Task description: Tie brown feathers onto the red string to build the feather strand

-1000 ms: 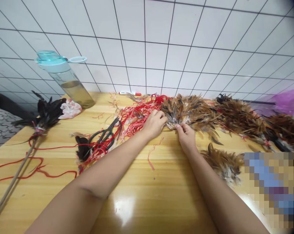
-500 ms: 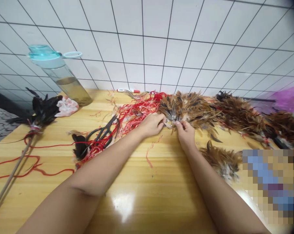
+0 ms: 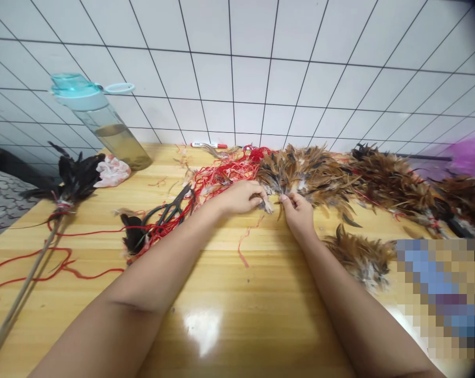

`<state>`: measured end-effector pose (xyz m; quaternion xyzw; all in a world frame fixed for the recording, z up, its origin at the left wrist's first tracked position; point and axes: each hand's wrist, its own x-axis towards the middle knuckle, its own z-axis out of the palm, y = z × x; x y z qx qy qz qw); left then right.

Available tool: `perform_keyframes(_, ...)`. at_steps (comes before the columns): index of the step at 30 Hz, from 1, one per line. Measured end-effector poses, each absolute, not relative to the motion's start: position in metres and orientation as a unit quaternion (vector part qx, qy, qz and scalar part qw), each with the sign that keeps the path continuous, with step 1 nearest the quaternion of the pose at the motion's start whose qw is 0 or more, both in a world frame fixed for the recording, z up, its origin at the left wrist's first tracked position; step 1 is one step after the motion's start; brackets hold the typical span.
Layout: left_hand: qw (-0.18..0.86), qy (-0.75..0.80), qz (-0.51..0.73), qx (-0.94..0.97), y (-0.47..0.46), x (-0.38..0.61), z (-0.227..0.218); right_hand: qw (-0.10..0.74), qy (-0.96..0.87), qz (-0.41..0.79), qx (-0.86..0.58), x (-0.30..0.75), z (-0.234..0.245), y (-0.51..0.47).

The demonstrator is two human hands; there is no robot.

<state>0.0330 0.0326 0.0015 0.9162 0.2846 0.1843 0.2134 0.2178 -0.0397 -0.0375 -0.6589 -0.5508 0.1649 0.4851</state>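
A single head-worn camera supplies the view. Its viewpoint is above the near side of the pale, varnished wooden table [image 3: 261, 310], facing forward and down. The person's bare forearms [image 3: 143, 283] enter at the lower edge, close to the lens; the left hand [image 3: 243, 198] and right hand [image 3: 298, 214] lie farther off, near frame centre. The white, square-tiled wall [image 3: 251, 34] closes the upper field. Coverage is wide: the clear cylindrical bottle with turquoise lid [image 3: 115, 136] appears tilted toward the left.

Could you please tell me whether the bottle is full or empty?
Neither: the bottle holds yellowish liquid in its lower part only.
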Motion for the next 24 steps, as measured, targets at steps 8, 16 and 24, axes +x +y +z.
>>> perform_keyframes(8, -0.020, 0.408, 0.325, 0.853, 0.014, 0.035, 0.027, 0.494, -0.546, 0.165, -0.656, 0.219, -0.039, -0.039)
perform_keyframes(16, 0.011, 0.335, 0.140, 0.932, 0.013, 0.045, 0.000, 0.499, -0.543, 0.160, -0.656, 0.220, -0.039, -0.037)
perform_keyframes(24, -0.006, 0.304, 0.205, 0.930, 0.024, 0.043, -0.017, 0.489, -0.545, 0.173, -0.659, 0.218, -0.038, -0.039)
